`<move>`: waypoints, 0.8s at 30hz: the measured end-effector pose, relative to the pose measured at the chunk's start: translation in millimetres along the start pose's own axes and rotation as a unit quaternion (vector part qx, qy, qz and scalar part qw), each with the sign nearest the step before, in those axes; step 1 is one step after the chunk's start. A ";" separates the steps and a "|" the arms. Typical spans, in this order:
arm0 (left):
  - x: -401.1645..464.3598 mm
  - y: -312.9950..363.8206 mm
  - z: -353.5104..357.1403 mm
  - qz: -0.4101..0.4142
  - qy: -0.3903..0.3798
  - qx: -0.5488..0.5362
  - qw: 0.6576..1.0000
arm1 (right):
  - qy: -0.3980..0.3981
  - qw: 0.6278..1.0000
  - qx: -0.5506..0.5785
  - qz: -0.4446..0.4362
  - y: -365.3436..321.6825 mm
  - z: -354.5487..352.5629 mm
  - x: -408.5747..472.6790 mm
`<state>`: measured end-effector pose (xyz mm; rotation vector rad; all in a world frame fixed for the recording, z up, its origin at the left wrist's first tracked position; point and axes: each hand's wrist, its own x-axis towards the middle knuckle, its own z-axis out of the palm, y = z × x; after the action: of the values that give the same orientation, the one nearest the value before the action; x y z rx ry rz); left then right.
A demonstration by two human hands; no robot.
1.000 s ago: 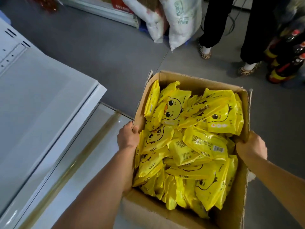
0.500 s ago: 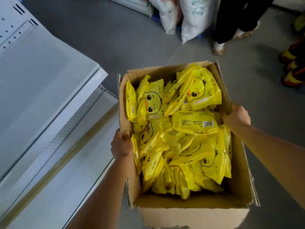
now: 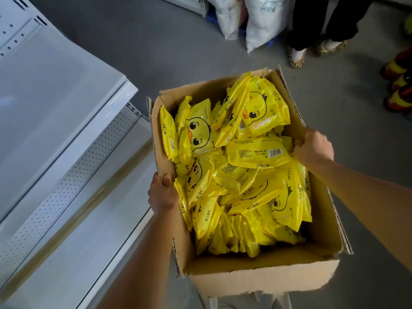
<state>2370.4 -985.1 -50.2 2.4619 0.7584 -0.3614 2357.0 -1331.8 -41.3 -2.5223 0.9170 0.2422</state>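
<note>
- Surveying outward from the cardboard box (image 3: pixel 256 279), we find a white shelving unit (image 3: pixel 55 108) just beside its left wall. The unit's perforated lower shelf (image 3: pixel 73 181) runs alongside that wall.
- The shelving edge is the closest obstruction and lies near the outer side of the left hand (image 3: pixel 162 195).
- White sacks (image 3: pixel 263 21) stand on the grey floor (image 3: pixel 356 130) beyond the far wall of the box. A second person's legs and patterned shoes (image 3: pixel 296 56) stand beyond its far right corner.
- Red-and-yellow bottles (image 3: pixel 399 97) sit well apart from the right wall of the box.
- The box lies between our two forearms with its open top facing up toward the camera. Its long axis runs from the near wall to the far wall, and the far end leans slightly toward the shelving.
- We cannot tell what bears the box from below.
- Yellow duck-print packets (image 3: pixel 258 150) fill the box almost to the rim in a loose heap, facing every way.
- The left hand grips the rim of the left wall about midway along, with the thumb hooked over the top edge just beside the packets.
- The right hand (image 3: pixel 314 148) grips the rim of the right wall in its far half, with the fingers curled tightly round the cardboard.
</note>
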 end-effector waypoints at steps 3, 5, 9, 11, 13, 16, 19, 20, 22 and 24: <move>-1.9 2.1 -1.2 0.004 0.003 -0.031 1.000 | -0.062 0.997 0.043 0.028 0.1 -6.8 -0.7; -10.2 5.4 -5.5 0.089 0.071 -0.042 0.993 | -0.040 0.996 0.083 0.023 -1.1 -12.9 -10.3; -46.8 16.6 -5.2 0.302 0.026 -0.077 0.950 | 0.087 0.969 0.013 -0.229 -16.3 -20.1 -45.5; -53.7 13.8 5.9 0.312 -0.101 -0.061 0.943 | -0.021 0.945 -0.040 -0.324 -27.5 -16.8 -55.5; -49.3 10.3 17.1 0.285 -0.189 -0.034 0.939 | -0.127 0.923 -0.142 -0.334 -38.3 -5.5 -57.0; -40.6 16.9 20.5 0.239 -0.197 -0.056 0.949 | -0.169 0.914 -0.206 -0.305 -53.0 10.5 -53.7; -32.7 20.6 13.4 0.247 -0.176 -0.045 0.952 | -0.171 0.925 -0.184 -0.285 -54.0 13.6 -48.3; -29.5 19.8 9.2 0.248 -0.177 -0.042 0.951 | -0.167 0.925 -0.178 -0.290 -52.5 11.7 -47.5; -24.1 19.1 -4.7 0.236 -0.191 -0.062 0.951 | -0.155 0.930 -0.152 -0.296 -49.2 3.6 -49.6; -19.0 20.6 -22.4 0.217 -0.209 -0.110 0.947 | -0.141 0.941 -0.105 -0.289 -50.6 -9.4 -58.0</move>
<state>2369.3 -995.3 -15.8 2.1544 0.0675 -0.5681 2345.5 -1268.8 2.4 -2.7207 0.0237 0.5135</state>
